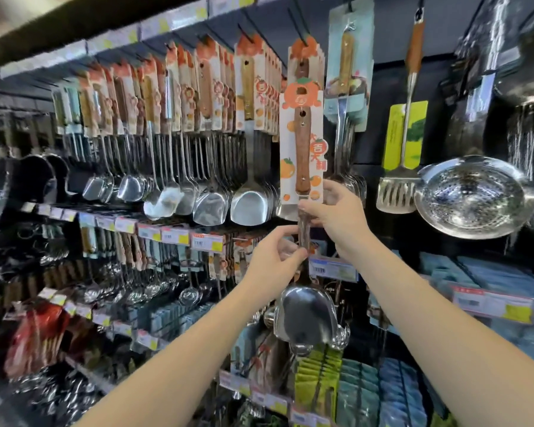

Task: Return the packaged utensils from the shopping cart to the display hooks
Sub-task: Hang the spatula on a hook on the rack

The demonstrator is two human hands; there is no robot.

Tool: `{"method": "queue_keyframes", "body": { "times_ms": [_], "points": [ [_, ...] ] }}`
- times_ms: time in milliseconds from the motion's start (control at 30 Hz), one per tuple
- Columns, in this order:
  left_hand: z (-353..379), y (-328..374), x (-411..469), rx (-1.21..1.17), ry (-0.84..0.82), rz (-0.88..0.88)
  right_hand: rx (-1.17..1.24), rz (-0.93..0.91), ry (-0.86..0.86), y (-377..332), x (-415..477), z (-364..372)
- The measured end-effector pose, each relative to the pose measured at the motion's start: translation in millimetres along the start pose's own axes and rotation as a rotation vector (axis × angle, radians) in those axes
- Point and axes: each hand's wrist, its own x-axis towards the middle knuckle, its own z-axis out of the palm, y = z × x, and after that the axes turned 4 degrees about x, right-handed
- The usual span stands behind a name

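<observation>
Both hands are raised to the utensil display. The right hand [336, 211] pinches the metal neck of a packaged spatula [302, 149] just below its orange-printed card. The left hand [275, 260] grips the same shaft lower down, just above the steel blade [305, 315]. Above both grips, the card's top reaches the display hook [299, 32], overlapping the matching spatulas [250, 118] already hanging there. Whether the card is threaded on cannot be told.

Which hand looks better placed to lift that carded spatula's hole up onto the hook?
Probably the right hand: it pinches the spatula just under its card, nearest the hook. The left hand only steadies the shaft lower down.
</observation>
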Motion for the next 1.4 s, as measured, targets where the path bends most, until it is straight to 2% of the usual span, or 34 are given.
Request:
{"method": "queue_keyframes", "body": {
  "times_ms": [233, 467, 833, 1400],
  "points": [
    [-22.2, -27.7, 36.4, -0.058, -0.020, 0.037, -0.063, -0.011, 0.038, 10.5, 30.4, 26.6],
    [-56.8, -48.5, 69.8, -0.095, -0.109, 0.067, -0.122, -0.036, 0.134, 23.1, 56.5, 60.0],
    [-95.6, -76.8, 125.9, -0.129, -0.219, 0.257, -0.181, -0.104, 0.302, 21.0, 89.4, 99.8],
    [-94.1, -32.4, 185.2, -0.341, -0.265, 0.299, -0.238, -0.205, 0.283, -31.0, 139.1, 89.0]
  ]
}}
